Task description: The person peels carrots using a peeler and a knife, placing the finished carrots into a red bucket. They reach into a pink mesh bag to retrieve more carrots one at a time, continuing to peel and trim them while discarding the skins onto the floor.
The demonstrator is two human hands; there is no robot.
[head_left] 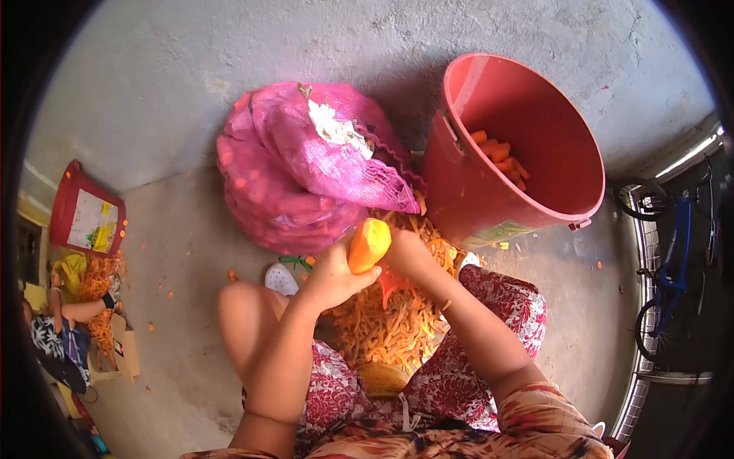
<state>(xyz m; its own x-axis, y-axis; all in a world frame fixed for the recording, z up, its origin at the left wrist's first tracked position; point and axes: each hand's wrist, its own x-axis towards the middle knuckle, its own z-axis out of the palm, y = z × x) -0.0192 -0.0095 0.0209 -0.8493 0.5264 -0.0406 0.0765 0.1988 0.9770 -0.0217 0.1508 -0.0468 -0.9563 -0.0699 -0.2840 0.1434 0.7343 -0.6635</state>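
Note:
My left hand (334,271) is closed around a thick orange carrot (369,245), its pale cut end pointing up and away from me. Right beside it is my right hand (407,256), fingers curled in; I cannot tell what they hold. A bright red-orange piece (392,284) shows just under the right hand. Beneath both hands, between my knees, lies a big heap of carrot peelings (382,329). Beyond the left hand stands a pink mesh sack (287,191) full of carrots.
A tall red bucket (508,183) leans at the right with several peeled carrots (501,155) inside. At far left another person (65,336) sits by more peelings (99,287) and a red bucket (88,210). A blue bicycle (673,283) stands at the right. A grey wall (191,84) rises behind.

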